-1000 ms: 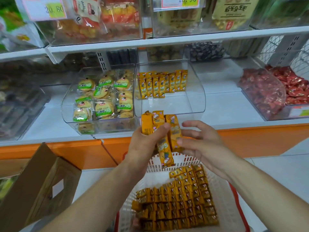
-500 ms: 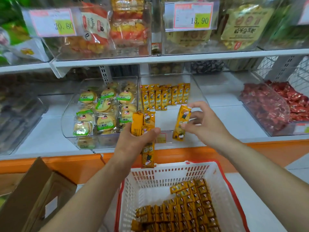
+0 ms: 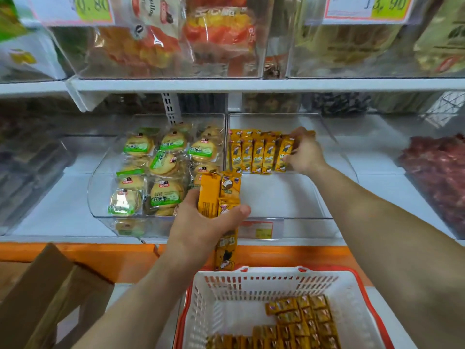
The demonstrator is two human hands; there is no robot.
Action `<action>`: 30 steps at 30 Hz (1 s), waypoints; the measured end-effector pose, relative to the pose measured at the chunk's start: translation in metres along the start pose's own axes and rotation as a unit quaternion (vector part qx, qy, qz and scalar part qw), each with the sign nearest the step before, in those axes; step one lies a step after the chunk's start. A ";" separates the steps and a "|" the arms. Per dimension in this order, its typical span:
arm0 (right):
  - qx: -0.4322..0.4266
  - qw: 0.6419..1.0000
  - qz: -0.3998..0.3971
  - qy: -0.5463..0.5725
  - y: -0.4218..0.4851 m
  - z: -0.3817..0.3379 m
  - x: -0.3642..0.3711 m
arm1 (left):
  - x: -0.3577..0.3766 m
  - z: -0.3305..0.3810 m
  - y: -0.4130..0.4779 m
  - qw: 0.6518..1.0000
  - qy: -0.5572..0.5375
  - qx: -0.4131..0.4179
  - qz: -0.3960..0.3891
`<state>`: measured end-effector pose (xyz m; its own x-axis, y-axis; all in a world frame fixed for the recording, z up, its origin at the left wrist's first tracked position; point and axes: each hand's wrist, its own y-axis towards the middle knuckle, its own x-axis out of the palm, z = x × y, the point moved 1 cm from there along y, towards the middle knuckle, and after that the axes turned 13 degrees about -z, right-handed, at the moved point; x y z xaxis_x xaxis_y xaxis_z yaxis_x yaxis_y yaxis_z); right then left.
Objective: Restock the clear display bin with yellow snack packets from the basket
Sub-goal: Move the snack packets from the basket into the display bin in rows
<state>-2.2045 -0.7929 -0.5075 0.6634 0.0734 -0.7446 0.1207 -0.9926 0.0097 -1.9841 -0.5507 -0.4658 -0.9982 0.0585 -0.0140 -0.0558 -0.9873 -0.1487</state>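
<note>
Right hand (image 3: 305,153), inside the clear bin (image 3: 334,157), pinches one yellow packet (image 3: 284,153) at the right end of the standing row (image 3: 254,154); left hand (image 3: 201,227), at the bin's front edge, grips a bunch of packets (image 3: 219,197); further packets (image 3: 302,321) lie in the white basket (image 3: 226,298) below.

There is only one view, from a wide-angle camera on the person's head, which looks forward and down. It is near: the shelf (image 3: 377,190) stands just beyond the fingers (image 3: 298,141), and the basket (image 3: 251,273) lies below them.
</note>
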 end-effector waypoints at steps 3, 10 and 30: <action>-0.017 1.000 -0.001 -0.024 0.010 0.003 0.011 | 0.000 -0.002 0.004 1.000 -0.005 0.007 -0.010; 0.015 0.997 -0.002 -0.078 0.017 0.006 0.019 | -0.003 -0.010 0.008 1.000 -0.008 0.000 -0.015; -0.034 0.943 -0.214 0.253 -0.270 -0.081 -0.006 | 0.048 0.000 -0.024 0.993 -0.106 -0.048 -0.036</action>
<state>-2.1811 -0.5178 -0.4513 0.8088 0.5190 -0.2763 0.4923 -0.8547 -0.1645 -2.0307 -0.5244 -0.4633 -0.9746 0.0861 0.2069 -0.1350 -0.9625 -0.2354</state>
